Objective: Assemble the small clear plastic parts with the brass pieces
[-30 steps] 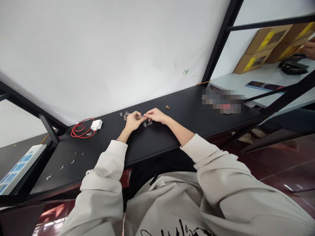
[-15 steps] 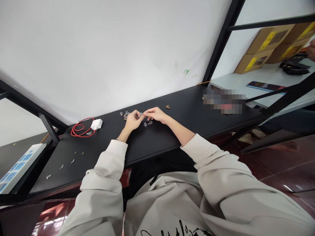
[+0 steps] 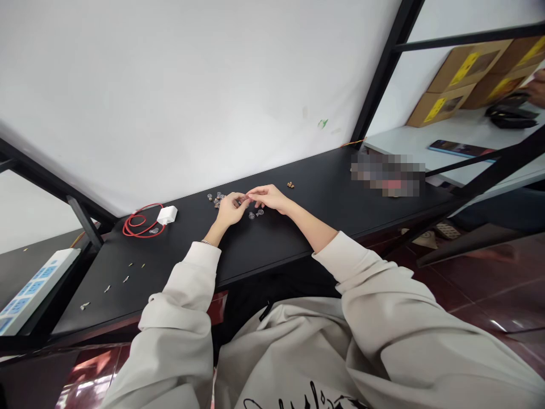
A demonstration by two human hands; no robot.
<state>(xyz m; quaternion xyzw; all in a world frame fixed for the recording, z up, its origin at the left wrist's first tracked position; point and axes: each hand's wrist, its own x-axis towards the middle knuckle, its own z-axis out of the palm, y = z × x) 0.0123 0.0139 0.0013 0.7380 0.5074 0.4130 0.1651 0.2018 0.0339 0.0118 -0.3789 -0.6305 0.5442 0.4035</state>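
My left hand [image 3: 230, 209] and my right hand [image 3: 268, 197] rest on the black table [image 3: 298, 227], fingertips meeting in a pinch over a tiny clear part [image 3: 245, 201] that both seem to hold; it is too small to name. Just below the fingers lie two small clear pieces [image 3: 255, 214]. A cluster of several similar small clear pieces [image 3: 215, 198] sits just left of my left hand. A tiny brown piece [image 3: 290, 185] lies to the right of my right hand.
A white charger [image 3: 167, 215] with a coiled red cable [image 3: 138, 225] lies at left. Small metal bits [image 3: 126, 279] are scattered near the front left edge. A power strip [image 3: 29, 289] sits far left. Cardboard boxes [image 3: 451, 85], a phone [image 3: 457, 149] and another person's hand [image 3: 537, 88] are on the right white table.
My fingertips have shifted very slightly around the tiny part; otherwise nothing has visibly moved.
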